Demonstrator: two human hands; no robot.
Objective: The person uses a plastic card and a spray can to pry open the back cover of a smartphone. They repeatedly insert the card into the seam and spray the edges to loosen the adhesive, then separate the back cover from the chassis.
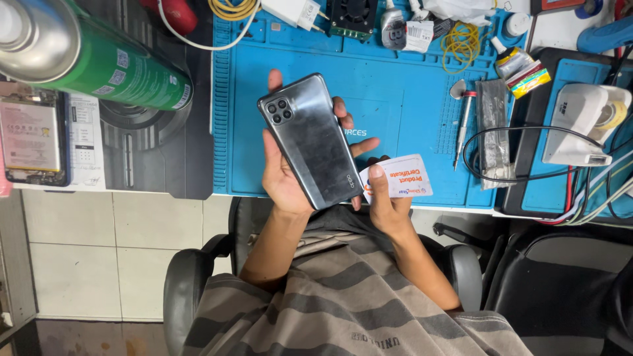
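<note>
Nearest the camera: striped grey shirt (pixel 343 296) and a black office chair (pixel 191 277); the chair seat is hidden under the torso.

Left hand (pixel 285 173) grips a dark grey smartphone (pixel 312 140), back side up, camera cluster toward the far left. Fingers wrap round its right edge, thumb shows past the top edge; the palm is mostly covered by the phone. Phone is held tilted, in the air, over the near edge of the blue repair mat (pixel 395 86).

Right hand (pixel 389 201) pinches a white plastic card (pixel 399 177), thumb on top, other fingers hidden beneath. The card's near corner sits at the phone's lower edge; whether it is inserted into the seam cannot be told.

On the mat, right of the hands: a thin screwdriver (pixel 459 128), a black cable loop (pixel 521 155) and a white tape dispenser (pixel 587 122).

Far edge: coiled yellow wire (pixel 461 43), white charger (pixel 298 11), small fan (pixel 353 16), all partly cut off by the frame.

Left: a green spray can (pixel 86 56), blurred and close to the lens, and an opened phone (pixel 33 138) with its battery exposed, cropped at the frame edge.
</note>
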